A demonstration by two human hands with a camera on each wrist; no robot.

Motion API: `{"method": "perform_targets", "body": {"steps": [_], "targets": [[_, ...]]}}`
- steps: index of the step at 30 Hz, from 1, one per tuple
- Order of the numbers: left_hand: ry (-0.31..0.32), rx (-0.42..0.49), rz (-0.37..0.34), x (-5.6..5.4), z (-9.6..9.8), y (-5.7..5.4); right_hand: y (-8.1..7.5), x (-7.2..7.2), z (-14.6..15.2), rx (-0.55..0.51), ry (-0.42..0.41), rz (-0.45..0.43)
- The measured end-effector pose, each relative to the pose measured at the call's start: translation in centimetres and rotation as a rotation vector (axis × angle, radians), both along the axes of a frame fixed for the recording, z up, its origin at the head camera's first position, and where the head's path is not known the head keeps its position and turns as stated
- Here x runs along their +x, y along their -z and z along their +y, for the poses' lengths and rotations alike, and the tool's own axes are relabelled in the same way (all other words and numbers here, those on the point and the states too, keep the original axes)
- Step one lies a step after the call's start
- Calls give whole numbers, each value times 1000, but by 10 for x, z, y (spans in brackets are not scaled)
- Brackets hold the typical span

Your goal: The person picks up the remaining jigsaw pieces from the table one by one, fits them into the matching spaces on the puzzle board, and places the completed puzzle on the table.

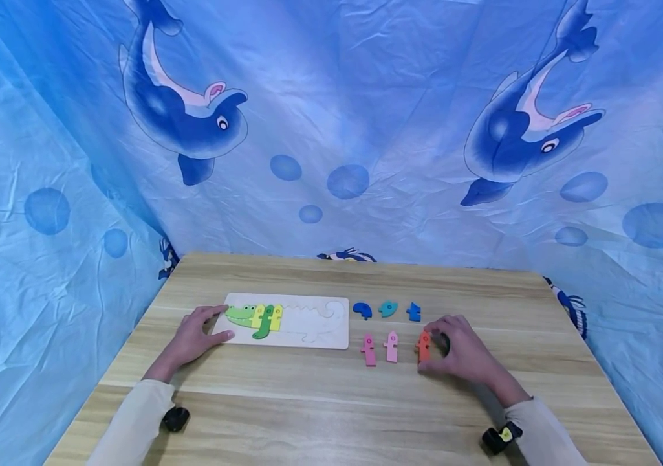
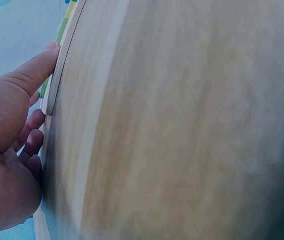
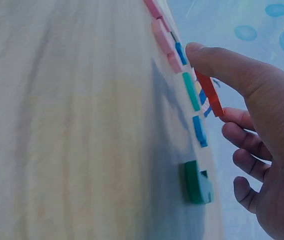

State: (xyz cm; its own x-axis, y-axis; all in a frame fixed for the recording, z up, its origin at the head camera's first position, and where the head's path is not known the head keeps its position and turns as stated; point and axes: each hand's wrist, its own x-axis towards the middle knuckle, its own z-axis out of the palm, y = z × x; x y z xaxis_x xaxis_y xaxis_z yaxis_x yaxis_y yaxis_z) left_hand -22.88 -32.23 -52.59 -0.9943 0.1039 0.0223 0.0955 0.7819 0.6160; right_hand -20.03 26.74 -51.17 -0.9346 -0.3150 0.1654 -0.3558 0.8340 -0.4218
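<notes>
Right hand pinches orange piece by its ends, long axis near-far. Board is left and slightly far, long axis left-right, pink pieces between. Left hand, spread, touches board's left end.

Orange pc held; croc bd flat, part-filled.

Creased blue sea-print sheeting rises behind the wood-grain bench at six o'clock; a printed dolphin curves at ten o'clock, a second dolphin at two, round spots between.
</notes>
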Motion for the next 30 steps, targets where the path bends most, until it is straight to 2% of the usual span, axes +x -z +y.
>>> {"method": "perform_targets", "body": {"steps": [11,30], "targets": [[-4,0,-16,0,-1,0,-20,-11,-17,-16,-49,64],[-8,-7,-21,-1,-2,2,-50,-31,-63,-46,-103,99]]}}
